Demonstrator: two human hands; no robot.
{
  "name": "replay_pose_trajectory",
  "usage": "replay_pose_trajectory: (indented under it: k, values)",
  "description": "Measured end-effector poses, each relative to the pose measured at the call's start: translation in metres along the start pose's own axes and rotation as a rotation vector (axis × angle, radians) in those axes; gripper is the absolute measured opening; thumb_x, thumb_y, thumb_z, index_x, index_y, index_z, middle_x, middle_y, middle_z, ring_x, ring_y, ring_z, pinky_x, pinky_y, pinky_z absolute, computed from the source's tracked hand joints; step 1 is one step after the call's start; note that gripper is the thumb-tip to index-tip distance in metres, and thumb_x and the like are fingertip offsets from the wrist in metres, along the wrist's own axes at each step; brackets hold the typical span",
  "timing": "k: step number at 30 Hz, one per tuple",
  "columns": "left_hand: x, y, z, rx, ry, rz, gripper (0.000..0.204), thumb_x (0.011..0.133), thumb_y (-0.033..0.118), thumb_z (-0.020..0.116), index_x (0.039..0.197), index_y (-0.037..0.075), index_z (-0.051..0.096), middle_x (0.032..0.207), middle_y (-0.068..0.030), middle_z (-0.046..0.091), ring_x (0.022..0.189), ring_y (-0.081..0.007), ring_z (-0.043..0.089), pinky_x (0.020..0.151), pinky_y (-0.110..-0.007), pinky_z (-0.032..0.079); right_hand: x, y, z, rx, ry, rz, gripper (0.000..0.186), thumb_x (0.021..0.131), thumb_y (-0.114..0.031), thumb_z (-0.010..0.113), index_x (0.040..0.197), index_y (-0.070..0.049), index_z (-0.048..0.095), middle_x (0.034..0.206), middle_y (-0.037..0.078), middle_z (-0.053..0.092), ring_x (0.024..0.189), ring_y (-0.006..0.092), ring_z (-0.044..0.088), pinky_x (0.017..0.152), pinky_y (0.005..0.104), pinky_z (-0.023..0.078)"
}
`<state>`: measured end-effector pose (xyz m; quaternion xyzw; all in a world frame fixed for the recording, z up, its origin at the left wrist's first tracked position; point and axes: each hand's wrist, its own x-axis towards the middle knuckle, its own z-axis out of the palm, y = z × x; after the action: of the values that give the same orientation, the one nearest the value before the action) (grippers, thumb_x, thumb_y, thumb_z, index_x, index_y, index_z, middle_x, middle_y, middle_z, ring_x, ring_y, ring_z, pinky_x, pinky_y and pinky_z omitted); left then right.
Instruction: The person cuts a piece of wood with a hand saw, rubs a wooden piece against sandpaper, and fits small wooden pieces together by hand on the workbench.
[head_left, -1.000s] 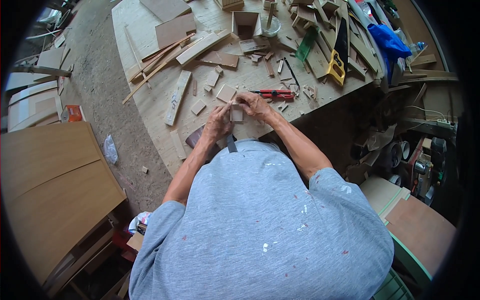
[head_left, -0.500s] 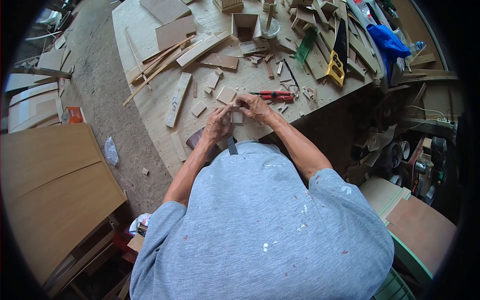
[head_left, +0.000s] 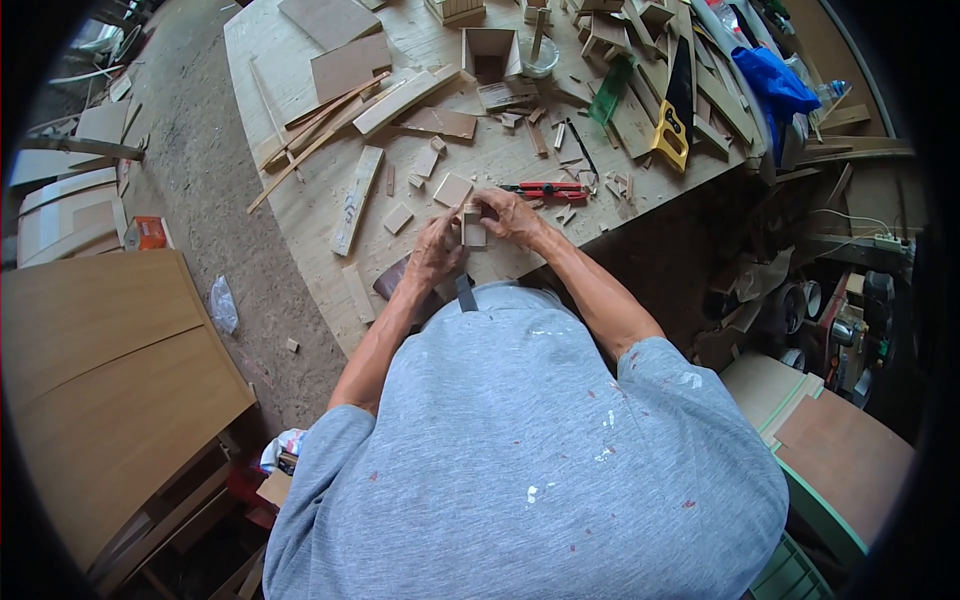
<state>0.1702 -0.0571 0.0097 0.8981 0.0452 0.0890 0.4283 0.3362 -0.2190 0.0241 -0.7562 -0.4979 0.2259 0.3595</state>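
Note:
Near the front edge of the workbench, my left hand (head_left: pixel 436 250) and my right hand (head_left: pixel 508 216) meet around a small pale wooden piece (head_left: pixel 474 236), made of little flat parts. My left fingers press on its left side. The right fingers curl over its upper right, and my fingers hide part of it. Just beyond the hands lies a square wooden block (head_left: pixel 453 190). A red-and-black hand tool (head_left: pixel 545 190) rests beside my right hand. A brown sheet that looks like sandpaper (head_left: pixel 392 280) is partly hidden under my left forearm.
The plywood workbench (head_left: pixel 300 200) carries wood strips, offcuts and an open wooden box (head_left: pixel 490 52). A yellow-handled saw (head_left: pixel 672 135) lies at the right, near a green blade-like piece (head_left: pixel 610 92) and a plastic cup (head_left: pixel 540 60). Wooden panels (head_left: pixel 110 380) stand at left.
The small wooden piece is tipped slightly, and more of its upper part shows between my fingers. My hands have shifted only a little.

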Motion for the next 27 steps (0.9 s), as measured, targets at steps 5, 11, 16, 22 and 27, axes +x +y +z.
replay_pose_trajectory:
  k: [5,11,16,22,27]
  values:
    - [-0.002,-0.001,0.002,-0.006,0.020,0.008,0.078,0.070,0.002,0.074,0.143,0.001,0.045,0.120,-0.0192,0.064,0.114,-0.0351,0.059,0.101,-0.043,0.048,-0.001,0.002,0.003,0.015,0.052,-0.045,0.047,0.077,-0.004,0.071,0.122,-0.002,0.056,0.114,0.021,0.063,0.110,0.0378,0.061,0.096,0.0412,0.050]
    - [-0.004,-0.002,0.001,-0.044,0.010,0.005,0.079,0.069,0.001,0.075,0.143,0.000,0.045,0.122,-0.0196,0.063,0.117,-0.0356,0.058,0.103,-0.043,0.046,0.001,0.002,0.001,0.024,0.033,-0.028,0.044,0.078,-0.008,0.070,0.120,0.000,0.058,0.113,0.021,0.064,0.104,0.0372,0.064,0.092,0.0404,0.052]
    - [-0.004,0.002,-0.006,-0.061,-0.005,0.020,0.082,0.069,0.002,0.075,0.144,0.000,0.043,0.123,-0.0199,0.062,0.118,-0.0355,0.057,0.104,-0.043,0.046,-0.002,0.001,-0.005,0.086,0.037,0.040,0.040,0.081,-0.009,0.066,0.120,0.001,0.059,0.111,0.021,0.064,0.096,0.0354,0.066,0.084,0.0385,0.055]
    - [-0.002,0.006,-0.009,-0.057,-0.029,-0.011,0.083,0.071,0.002,0.075,0.146,0.001,0.041,0.125,-0.0198,0.061,0.118,-0.0357,0.056,0.104,-0.042,0.045,0.003,-0.007,-0.005,0.019,0.052,0.048,0.037,0.084,-0.011,0.068,0.118,0.000,0.061,0.110,0.019,0.065,0.095,0.0350,0.065,0.084,0.0392,0.054]
    - [0.005,0.011,-0.011,-0.040,-0.089,-0.047,0.081,0.069,0.002,0.078,0.143,-0.001,0.043,0.125,-0.0208,0.060,0.118,-0.0362,0.056,0.105,-0.041,0.045,0.009,-0.006,0.001,-0.072,0.050,0.024,0.032,0.084,-0.011,0.070,0.114,-0.001,0.063,0.107,0.018,0.065,0.098,0.0357,0.065,0.087,0.0406,0.053]
